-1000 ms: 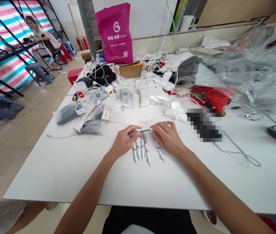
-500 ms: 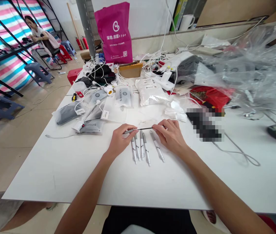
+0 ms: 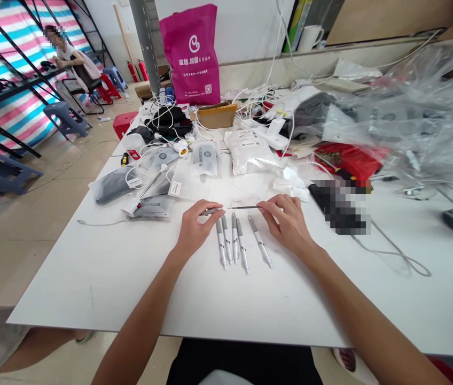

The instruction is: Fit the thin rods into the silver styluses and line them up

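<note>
Rod (image 3: 243, 207) was pinched crosswise by the half-closed right hand (image 3: 286, 224), tip toward a barrel (image 3: 210, 212) gripped by the curled left hand (image 3: 196, 230).

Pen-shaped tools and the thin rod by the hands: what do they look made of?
The pen-shaped tools look like white plastic with dull grey tips, perhaps metal. The thin rod looks like dark metal, straight and stiff, though too small to tell.
</note>
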`<state>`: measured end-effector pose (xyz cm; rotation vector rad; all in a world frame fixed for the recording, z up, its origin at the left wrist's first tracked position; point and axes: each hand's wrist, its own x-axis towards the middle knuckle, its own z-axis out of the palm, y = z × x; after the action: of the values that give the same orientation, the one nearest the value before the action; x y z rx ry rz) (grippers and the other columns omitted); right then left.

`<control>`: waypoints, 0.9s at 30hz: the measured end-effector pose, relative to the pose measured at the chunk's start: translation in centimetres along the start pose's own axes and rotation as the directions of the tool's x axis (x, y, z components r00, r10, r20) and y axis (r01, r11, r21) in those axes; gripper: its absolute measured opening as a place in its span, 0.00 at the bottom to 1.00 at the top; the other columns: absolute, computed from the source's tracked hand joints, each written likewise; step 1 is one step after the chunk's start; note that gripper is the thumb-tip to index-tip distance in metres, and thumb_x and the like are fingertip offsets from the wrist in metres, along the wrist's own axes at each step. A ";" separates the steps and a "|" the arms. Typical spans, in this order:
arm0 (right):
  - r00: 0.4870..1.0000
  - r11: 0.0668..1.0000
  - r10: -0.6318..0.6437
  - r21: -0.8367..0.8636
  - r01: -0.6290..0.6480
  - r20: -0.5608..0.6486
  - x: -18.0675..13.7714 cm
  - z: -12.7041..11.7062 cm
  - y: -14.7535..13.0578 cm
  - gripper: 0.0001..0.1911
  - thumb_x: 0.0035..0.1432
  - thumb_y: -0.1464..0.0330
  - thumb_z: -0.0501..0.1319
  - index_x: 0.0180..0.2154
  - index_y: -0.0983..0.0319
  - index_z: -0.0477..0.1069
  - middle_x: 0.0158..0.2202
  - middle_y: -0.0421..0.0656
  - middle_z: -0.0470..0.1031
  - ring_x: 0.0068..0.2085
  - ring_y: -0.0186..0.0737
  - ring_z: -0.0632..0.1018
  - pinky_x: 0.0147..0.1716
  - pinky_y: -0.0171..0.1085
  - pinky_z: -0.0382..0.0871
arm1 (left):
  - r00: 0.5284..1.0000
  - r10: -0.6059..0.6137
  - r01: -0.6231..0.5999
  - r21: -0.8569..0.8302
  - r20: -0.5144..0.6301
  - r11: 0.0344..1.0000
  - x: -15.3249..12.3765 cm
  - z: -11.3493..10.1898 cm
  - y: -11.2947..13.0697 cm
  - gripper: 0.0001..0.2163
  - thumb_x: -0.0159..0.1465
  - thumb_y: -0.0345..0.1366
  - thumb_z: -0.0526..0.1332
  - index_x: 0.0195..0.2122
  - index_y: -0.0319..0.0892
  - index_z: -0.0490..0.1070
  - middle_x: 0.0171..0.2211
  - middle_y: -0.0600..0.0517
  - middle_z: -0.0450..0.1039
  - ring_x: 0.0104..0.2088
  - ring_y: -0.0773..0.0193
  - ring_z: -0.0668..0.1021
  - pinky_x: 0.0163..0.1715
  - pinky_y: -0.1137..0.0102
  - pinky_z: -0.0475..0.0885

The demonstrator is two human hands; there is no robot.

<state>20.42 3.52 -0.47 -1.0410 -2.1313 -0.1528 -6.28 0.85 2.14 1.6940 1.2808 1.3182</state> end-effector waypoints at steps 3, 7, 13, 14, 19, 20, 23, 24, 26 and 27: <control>1.000 1.000 -0.004 0.003 0.004 0.007 -0.1 0.1 -0.1 0.09 0.74 0.70 0.55 0.49 0.56 0.73 0.37 0.45 0.73 0.38 0.44 0.72 0.41 0.46 0.57 | 1.000 0.019 -0.019 0.010 0.017 1.000 -0.1 0.0 0.0 0.08 0.69 0.44 0.68 0.42 0.47 0.82 0.40 0.50 0.82 0.43 0.60 0.82 0.46 0.66 0.75; 1.000 1.000 0.005 -0.005 -0.005 0.022 -0.1 0.2 0.0 0.08 0.74 0.70 0.56 0.49 0.57 0.73 0.37 0.44 0.74 0.38 0.45 0.73 0.41 0.46 0.58 | 0.999 0.025 -0.026 0.042 0.024 0.999 0.0 -0.1 -0.3 0.08 0.70 0.43 0.66 0.43 0.46 0.81 0.41 0.50 0.82 0.43 0.61 0.82 0.48 0.67 0.75; 0.996 0.997 0.080 0.005 -0.080 -0.036 -0.1 0.1 0.3 0.07 0.74 0.71 0.56 0.47 0.58 0.72 0.37 0.44 0.74 0.39 0.45 0.74 0.40 0.45 0.59 | 1.000 0.012 -0.010 0.167 -0.011 0.986 0.6 -0.9 -1.8 0.08 0.74 0.42 0.61 0.46 0.45 0.77 0.41 0.51 0.80 0.42 0.62 0.81 0.45 0.67 0.75; 0.993 0.994 0.106 0.021 -0.105 -0.050 -0.1 0.1 0.4 0.07 0.74 0.70 0.56 0.47 0.58 0.72 0.37 0.44 0.74 0.40 0.45 0.74 0.41 0.45 0.60 | 1.000 0.016 -0.018 0.210 0.008 0.978 0.7 -1.0 -2.2 0.09 0.74 0.41 0.59 0.47 0.45 0.76 0.42 0.50 0.79 0.41 0.63 0.80 0.43 0.67 0.74; 0.979 0.979 0.192 0.083 -0.185 -0.075 -0.4 0.6 0.6 0.07 0.75 0.68 0.55 0.47 0.57 0.71 0.37 0.44 0.73 0.38 0.44 0.74 0.42 0.45 0.61 | 0.979 0.062 -0.141 0.425 0.193 0.894 0.8 -1.5 -4.2 0.10 0.74 0.38 0.60 0.49 0.48 0.81 0.43 0.48 0.74 0.44 0.58 0.78 0.47 0.61 0.73; 0.978 0.977 0.198 0.090 -0.192 -0.068 -0.4 0.6 0.6 0.07 0.75 0.68 0.54 0.48 0.57 0.71 0.37 0.44 0.73 0.38 0.43 0.74 0.42 0.45 0.61 | 0.974 0.071 -0.163 0.450 0.216 0.878 0.7 -1.6 -4.5 0.09 0.73 0.38 0.61 0.48 0.49 0.82 0.43 0.48 0.74 0.45 0.57 0.78 0.49 0.59 0.72; 0.978 0.975 0.205 0.094 -0.200 -0.043 -0.5 0.7 0.6 0.08 0.76 0.67 0.54 0.48 0.58 0.72 0.38 0.44 0.74 0.40 0.44 0.75 0.43 0.45 0.62 | 0.968 0.085 -0.195 0.493 0.237 0.848 0.8 -1.8 -5.0 0.07 0.72 0.37 0.64 0.42 0.50 0.83 0.43 0.49 0.74 0.45 0.57 0.78 0.50 0.58 0.71; 0.978 0.976 0.203 0.093 -0.199 -0.036 -0.5 0.8 0.6 0.08 0.76 0.67 0.54 0.48 0.58 0.72 0.38 0.44 0.74 0.40 0.44 0.75 0.43 0.45 0.62 | 0.967 0.090 -0.202 0.502 0.238 0.841 0.9 -1.8 -5.0 0.07 0.72 0.37 0.64 0.41 0.49 0.83 0.43 0.49 0.74 0.44 0.57 0.78 0.50 0.58 0.71; 0.980 0.977 0.196 0.089 -0.193 -0.028 -0.5 0.8 0.6 0.09 0.76 0.67 0.54 0.48 0.58 0.72 0.38 0.44 0.74 0.41 0.45 0.75 0.43 0.45 0.62 | 0.965 0.110 -0.224 0.522 0.240 0.823 0.9 -1.7 -5.0 0.07 0.73 0.36 0.63 0.41 0.48 0.81 0.42 0.49 0.74 0.44 0.57 0.77 0.51 0.57 0.70; 0.981 0.978 0.191 0.084 -0.189 -0.024 -0.5 0.9 0.6 0.09 0.76 0.67 0.54 0.48 0.58 0.72 0.38 0.44 0.73 0.41 0.45 0.75 0.43 0.45 0.62 | 0.963 0.119 -0.234 0.534 0.241 0.812 1.0 -1.7 -5.0 0.07 0.73 0.36 0.61 0.41 0.47 0.80 0.42 0.49 0.74 0.44 0.57 0.77 0.51 0.57 0.70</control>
<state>20.54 3.92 -1.53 -1.1787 -1.9798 0.0094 -9.45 3.28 -1.50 2.3355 1.5126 0.8739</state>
